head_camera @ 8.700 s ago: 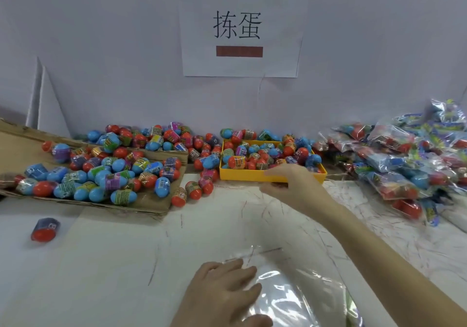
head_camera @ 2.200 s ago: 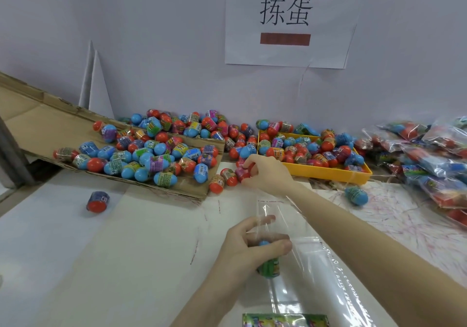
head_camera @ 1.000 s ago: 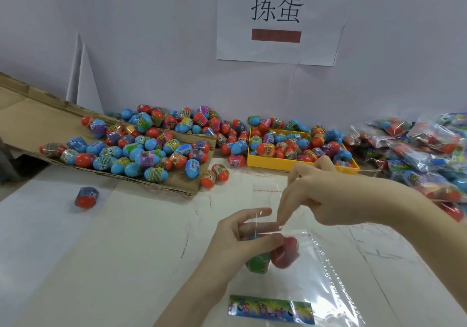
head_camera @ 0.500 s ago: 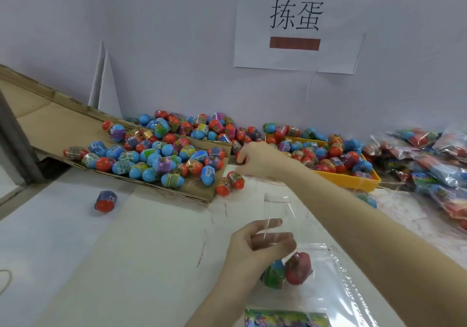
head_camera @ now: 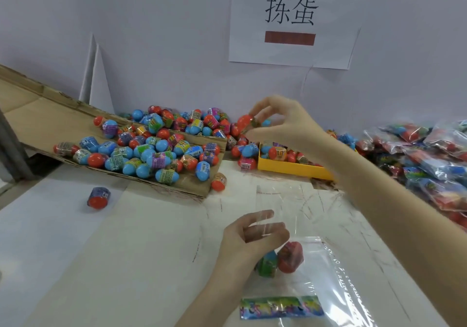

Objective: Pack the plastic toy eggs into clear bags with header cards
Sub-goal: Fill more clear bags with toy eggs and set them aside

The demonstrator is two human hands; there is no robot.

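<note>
A clear bag (head_camera: 336, 271) with a colourful header card (head_camera: 280, 307) lies on the table near me. Inside it sit a red egg (head_camera: 290, 257) and a green-banded egg (head_camera: 266, 264). My left hand (head_camera: 250, 240) pinches the bag's open mouth, thumb and fingers curled around the plastic. My right hand (head_camera: 280, 124) is raised above the egg pile and pinches a red toy egg (head_camera: 244, 122) in its fingertips. Many blue and red eggs (head_camera: 151, 149) lie heaped on a cardboard sheet (head_camera: 43, 122); more fill a yellow tray (head_camera: 290, 168).
Filled bags (head_camera: 429, 154) are piled at the right. One stray red and blue egg (head_camera: 98, 197) sits alone on the table at the left. A paper sign (head_camera: 293, 20) hangs on the wall behind. A dark post (head_camera: 10, 149) stands at the left edge.
Half a second ago my right hand was down at the egg pile; now it is lifted with a red egg pinched in its fingers. My left hand keeps hold of the bag's mouth.
</note>
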